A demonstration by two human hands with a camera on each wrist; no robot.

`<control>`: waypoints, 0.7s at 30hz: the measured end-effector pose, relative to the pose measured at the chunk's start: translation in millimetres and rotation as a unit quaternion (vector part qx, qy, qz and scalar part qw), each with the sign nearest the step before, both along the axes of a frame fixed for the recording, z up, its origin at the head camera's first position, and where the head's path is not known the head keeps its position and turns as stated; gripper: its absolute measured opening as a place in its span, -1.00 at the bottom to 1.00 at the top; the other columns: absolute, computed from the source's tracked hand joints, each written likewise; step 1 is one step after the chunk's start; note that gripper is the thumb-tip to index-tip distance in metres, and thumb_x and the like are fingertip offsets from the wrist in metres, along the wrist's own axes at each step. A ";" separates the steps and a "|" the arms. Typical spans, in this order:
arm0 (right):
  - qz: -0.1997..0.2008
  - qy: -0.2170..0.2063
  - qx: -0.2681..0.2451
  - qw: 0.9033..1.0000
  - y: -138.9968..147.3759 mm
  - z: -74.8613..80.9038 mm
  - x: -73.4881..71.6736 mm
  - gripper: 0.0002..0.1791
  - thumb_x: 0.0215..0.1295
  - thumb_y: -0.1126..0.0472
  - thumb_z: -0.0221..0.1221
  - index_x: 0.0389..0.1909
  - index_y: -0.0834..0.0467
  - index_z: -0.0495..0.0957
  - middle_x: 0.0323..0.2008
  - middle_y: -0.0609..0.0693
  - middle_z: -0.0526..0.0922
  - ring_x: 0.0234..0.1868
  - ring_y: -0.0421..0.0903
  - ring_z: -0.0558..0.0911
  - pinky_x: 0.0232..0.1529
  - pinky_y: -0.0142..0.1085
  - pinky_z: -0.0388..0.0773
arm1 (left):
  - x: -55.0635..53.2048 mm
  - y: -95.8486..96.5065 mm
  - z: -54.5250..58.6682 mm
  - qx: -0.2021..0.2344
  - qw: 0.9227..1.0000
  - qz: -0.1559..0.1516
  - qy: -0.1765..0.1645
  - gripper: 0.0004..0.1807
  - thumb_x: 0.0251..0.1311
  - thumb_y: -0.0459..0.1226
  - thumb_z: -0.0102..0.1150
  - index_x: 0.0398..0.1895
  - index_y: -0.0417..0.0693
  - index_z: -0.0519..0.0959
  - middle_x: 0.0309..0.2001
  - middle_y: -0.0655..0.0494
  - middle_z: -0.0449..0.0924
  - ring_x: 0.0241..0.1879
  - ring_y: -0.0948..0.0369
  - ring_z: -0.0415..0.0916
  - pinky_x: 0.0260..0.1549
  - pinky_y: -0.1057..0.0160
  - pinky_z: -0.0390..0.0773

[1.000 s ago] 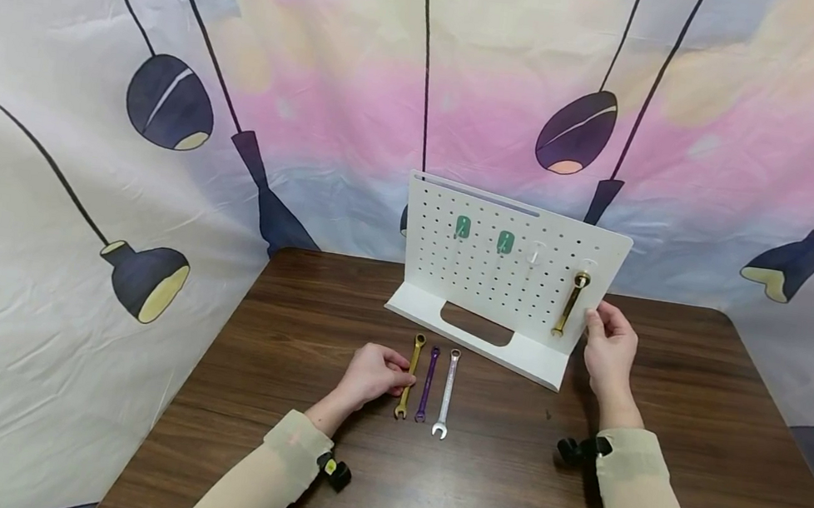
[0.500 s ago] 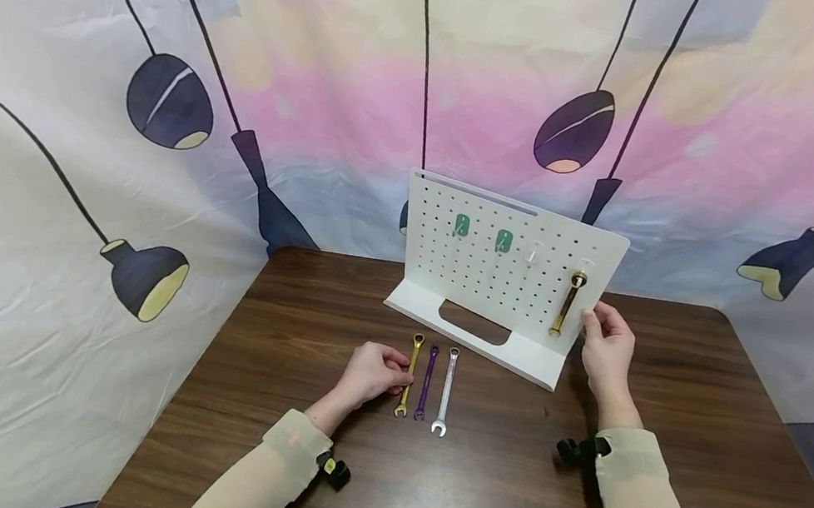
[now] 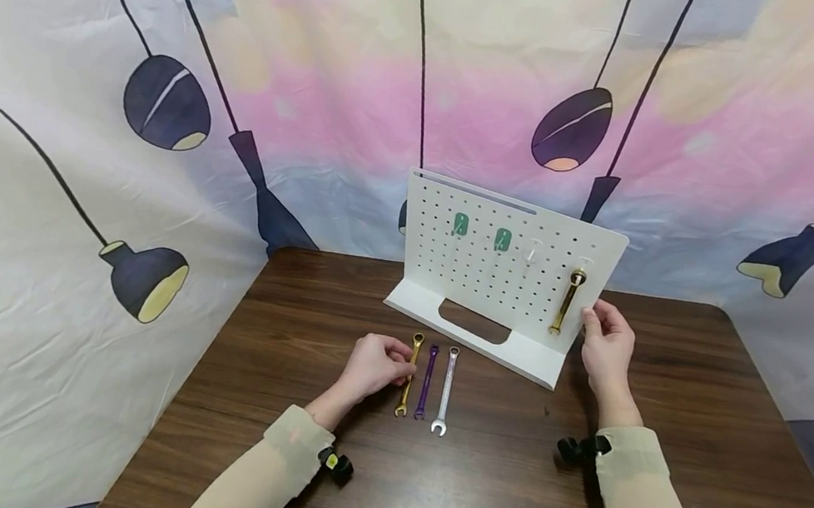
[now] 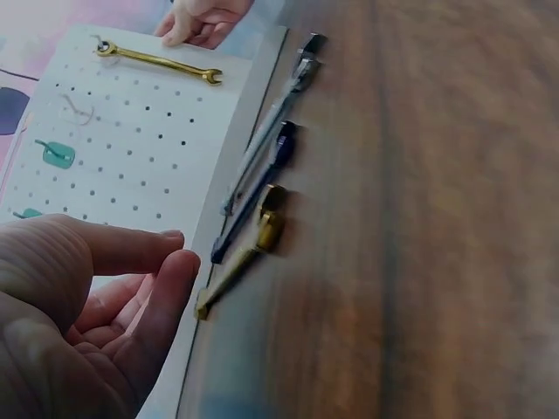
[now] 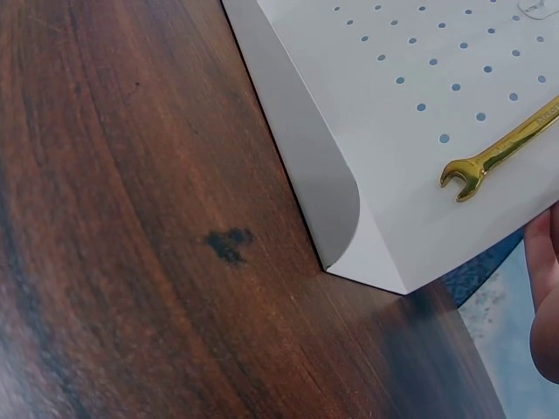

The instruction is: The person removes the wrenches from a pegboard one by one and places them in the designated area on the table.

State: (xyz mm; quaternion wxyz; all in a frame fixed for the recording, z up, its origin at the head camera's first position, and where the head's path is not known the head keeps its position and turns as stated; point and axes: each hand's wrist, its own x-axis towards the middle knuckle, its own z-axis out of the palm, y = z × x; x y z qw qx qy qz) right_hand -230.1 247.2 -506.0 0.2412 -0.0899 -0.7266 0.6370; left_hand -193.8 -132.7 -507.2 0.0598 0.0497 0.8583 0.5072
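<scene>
My left hand [image 3: 375, 363] hovers at the gold wrench [image 3: 407, 384] on the table, overlapping its shaft in the head view. In the left wrist view, the thumb and index fingertips [image 4: 170, 244] come together beside that wrench with nothing visible between them. To its right lie a purple wrench [image 3: 426, 382] and a silver wrench [image 3: 446, 392], roughly parallel. My right hand [image 3: 608, 344] pinches the right edge of a white pegboard [image 3: 479, 279], thumb in front and fingers behind. Another gold wrench [image 3: 567, 302] hangs by its ring end from the pegboard's rightmost hook.
Two green hooks [image 3: 461, 224] and a clear hook [image 3: 532, 252] are fixed on the pegboard. Its flat foot [image 3: 417, 299] rests on the brown wooden table [image 3: 485, 498]. A painted cloth backdrop [image 3: 352, 72] stands behind.
My left hand has lifted slightly and shifted a little away from me over the gold wrench, which stays in place. The right hand keeps its hold on the pegboard, which has turned very slightly.
</scene>
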 end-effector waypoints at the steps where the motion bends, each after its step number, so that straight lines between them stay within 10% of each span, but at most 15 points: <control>1: 0.000 -0.001 0.000 1.000 -0.1 0.3 0.1 -0.64 0.63 0.18 0.19 0.21 0.37 0.60 -0.26 -0.26 0.56 -0.13 -0.20 0.54 -0.09 -0.45 0.59 | -0.6 1.2 1.7 0.001 1.000 -0.001 0.001 -0.82 0.14 -0.46 0.55 -0.19 -0.32 0.77 -0.51 0.11 0.73 -0.59 0.24 0.67 -0.56 0.31 0.70; 16: -0.010 0.006 0.000 1.000 1.4 -1.4 -1.1 -0.66 0.63 0.20 0.19 0.18 0.39 0.61 -0.28 -0.30 0.57 -0.18 -0.25 0.53 -0.16 -0.52 0.55 | -14.4 47.3 21.8 0.073 0.997 -0.033 0.017 -0.69 0.19 -0.39 0.55 -0.03 -0.35 0.76 -0.27 0.02 0.81 -0.36 0.25 0.71 -0.38 0.34 0.70; 21: -0.003 0.001 -0.002 1.000 0.1 0.3 -1.5 -0.65 0.63 0.19 0.19 0.20 0.38 0.60 -0.26 -0.28 0.58 -0.15 -0.23 0.54 -0.09 -0.47 0.60 | -26.0 77.9 28.1 0.057 0.993 -0.087 0.048 -0.72 0.29 -0.34 0.49 0.02 -0.28 0.77 -0.21 0.07 0.81 -0.32 0.28 0.70 -0.32 0.35 0.69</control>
